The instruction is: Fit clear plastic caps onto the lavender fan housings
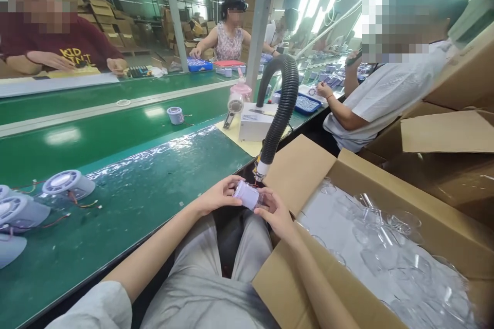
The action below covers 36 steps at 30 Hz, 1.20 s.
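Over my lap, both hands hold a lavender cylindrical fan housing (247,194) tilted on its side. My left hand (218,196) grips its left end, thumb below and fingers over the top. Around the other end are the fingers of my right hand (278,217), where a see-through plastic edge shows; whether it is a separate cover I cannot tell. Just above the housing hangs the nozzle (261,168) of a black corrugated hose (287,97), with thin red wires beside its tip. Part of the housing is hidden by my fingers.
An open cardboard box (370,164) of clear plastic cups (409,262) stands at my right. Several lavender fan housings (68,185) with wires lie on the green bench (146,190). A white box (257,123) bears the hose. Co-workers sit across and to the right.
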Tool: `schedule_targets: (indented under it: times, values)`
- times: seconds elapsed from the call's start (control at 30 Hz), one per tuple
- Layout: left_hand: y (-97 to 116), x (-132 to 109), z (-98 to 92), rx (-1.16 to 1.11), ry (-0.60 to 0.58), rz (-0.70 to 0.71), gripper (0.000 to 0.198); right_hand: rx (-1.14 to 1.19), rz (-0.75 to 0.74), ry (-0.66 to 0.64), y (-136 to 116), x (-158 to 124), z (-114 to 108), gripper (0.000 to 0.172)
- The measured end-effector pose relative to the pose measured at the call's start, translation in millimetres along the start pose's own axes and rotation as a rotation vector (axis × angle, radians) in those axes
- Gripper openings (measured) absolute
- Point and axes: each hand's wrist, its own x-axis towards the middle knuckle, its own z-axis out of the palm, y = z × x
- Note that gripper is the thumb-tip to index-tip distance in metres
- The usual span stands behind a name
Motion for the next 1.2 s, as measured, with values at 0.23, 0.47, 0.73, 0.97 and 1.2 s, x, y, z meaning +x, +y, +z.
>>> schedule_targets:
  times: [0.23, 0.47, 0.73, 0.97, 1.2]
  values:
    - [-0.6, -62.6, 21.0, 0.153, -0.078, 0.051, 0.073, -0.197, 0.051, -0.180, -39.3, -49.2, 8.2, 0.038]
    - [10.2, -95.2, 37.9, 0.230, -0.088, 0.103, 0.071, -0.126, 0.226, -0.261, -61.1, -72.2, 17.4, 0.040]
    - [8.3, -104.0, 38.0, 0.293, -0.112, 0.183, 0.072, 0.021, 0.365, -0.246, -64.3, -74.9, 25.1, 0.046]
    - [5.8, -105.9, 38.1, 0.273, -0.116, 0.182, 0.071, 0.122, 0.534, -0.213, -58.7, -77.5, 32.4, 0.055]
    - [-1.4, -107.8, 35.2, 0.254, -0.135, 0.229, 0.071, 0.257, 0.740, -0.216, -56.6, -77.2, 44.1, 0.065]
